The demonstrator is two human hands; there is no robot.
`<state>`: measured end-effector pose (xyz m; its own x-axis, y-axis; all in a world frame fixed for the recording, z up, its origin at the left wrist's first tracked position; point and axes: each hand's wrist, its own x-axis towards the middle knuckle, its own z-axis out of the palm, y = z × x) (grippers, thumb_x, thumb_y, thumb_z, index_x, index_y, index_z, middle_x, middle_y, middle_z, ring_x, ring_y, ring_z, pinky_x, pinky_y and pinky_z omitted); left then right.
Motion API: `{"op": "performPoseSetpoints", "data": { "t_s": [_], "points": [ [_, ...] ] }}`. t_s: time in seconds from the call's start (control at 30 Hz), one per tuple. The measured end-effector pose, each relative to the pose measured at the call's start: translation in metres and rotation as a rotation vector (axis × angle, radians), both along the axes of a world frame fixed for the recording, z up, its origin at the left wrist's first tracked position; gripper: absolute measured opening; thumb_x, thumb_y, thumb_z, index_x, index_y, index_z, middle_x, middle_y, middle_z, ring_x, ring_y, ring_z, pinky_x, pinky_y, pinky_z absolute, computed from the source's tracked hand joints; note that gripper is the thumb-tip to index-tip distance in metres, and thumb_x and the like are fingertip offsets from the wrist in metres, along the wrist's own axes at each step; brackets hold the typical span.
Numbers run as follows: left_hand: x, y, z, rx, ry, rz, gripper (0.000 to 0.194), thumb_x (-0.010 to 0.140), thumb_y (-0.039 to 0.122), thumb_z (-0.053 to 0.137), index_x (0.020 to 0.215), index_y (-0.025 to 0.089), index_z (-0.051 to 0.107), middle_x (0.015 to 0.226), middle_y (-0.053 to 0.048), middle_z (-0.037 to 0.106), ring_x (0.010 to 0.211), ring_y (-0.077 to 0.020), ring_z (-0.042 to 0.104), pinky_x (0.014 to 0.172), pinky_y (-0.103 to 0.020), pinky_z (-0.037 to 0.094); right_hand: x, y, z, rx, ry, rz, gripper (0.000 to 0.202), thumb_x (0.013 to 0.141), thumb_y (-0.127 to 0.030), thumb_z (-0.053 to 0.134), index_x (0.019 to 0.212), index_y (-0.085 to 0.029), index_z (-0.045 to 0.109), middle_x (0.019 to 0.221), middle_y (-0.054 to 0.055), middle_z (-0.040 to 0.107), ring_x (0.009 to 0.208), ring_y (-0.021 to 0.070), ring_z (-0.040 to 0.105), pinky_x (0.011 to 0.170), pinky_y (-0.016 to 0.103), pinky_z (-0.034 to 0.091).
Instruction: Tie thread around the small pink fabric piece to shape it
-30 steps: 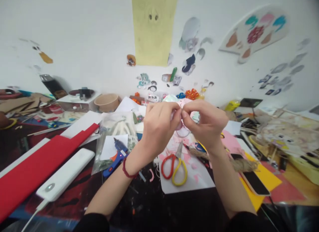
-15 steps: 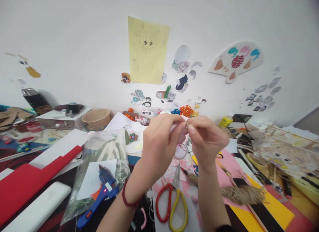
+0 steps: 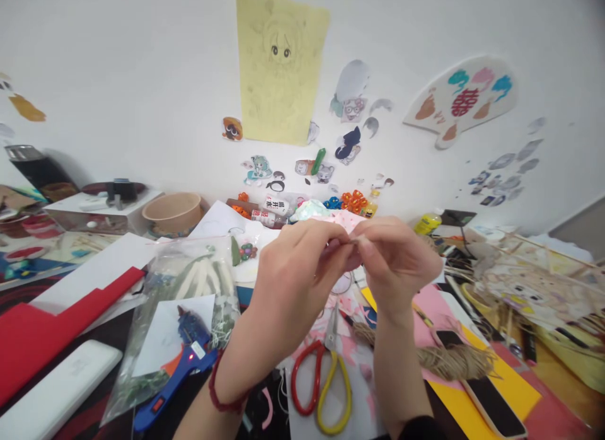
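In front of me, above the table, my left hand (image 3: pixel 295 285) and my right hand (image 3: pixel 394 260) meet fingertip to fingertip. Both are closed in a pinch on something very small, mostly hidden by the fingers, whose kind I cannot make out. Just behind them a pink speckled thing (image 3: pixel 347 220) shows over the fingers. Below, between my forearms, lie scissors (image 3: pixel 332 340) with one red and one yellow handle, blades pointing away, on a pale sheet with pink scraps. Neither hand touches them.
To the left lie a blue glue gun (image 3: pixel 191 358) with a lit red light, a clear plastic bag (image 3: pixel 155 282), a white power bank (image 3: pixel 61 389) and red card (image 3: pixel 57 339). Twine (image 3: pixel 456 362) rests on yellow and pink paper at right. A clay-coloured bowl (image 3: pixel 172 212) stands behind.
The view has tipped slightly, so the wall drawings sit higher. My hands stay pinched together, with the left turned a little and less of the pinkish thing showing beside its fingers.
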<state>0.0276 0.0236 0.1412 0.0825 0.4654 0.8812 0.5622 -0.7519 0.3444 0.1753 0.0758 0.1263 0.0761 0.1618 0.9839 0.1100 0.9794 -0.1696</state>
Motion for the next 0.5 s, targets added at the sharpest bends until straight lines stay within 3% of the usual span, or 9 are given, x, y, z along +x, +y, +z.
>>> {"op": "performPoseSetpoints", "data": {
  "t_s": [0.5],
  "points": [
    [0.006, -0.004, -0.003, -0.002, -0.003, 0.095, 0.006, 0.086, 0.012, 0.064, 0.087, 0.018, 0.063, 0.080, 0.002, 0.071, 0.072, -0.0115, 0.062, 0.068, -0.025, 0.047, -0.001, -0.012, 0.002, -0.023, -0.023, -0.076, 0.016, 0.076, -0.004, 0.069, 0.077, -0.021, 0.069, 0.068, 0.000, 0.067, 0.065, 0.0157, 0.064, 0.061, 0.032, 0.052]
  ]
}}
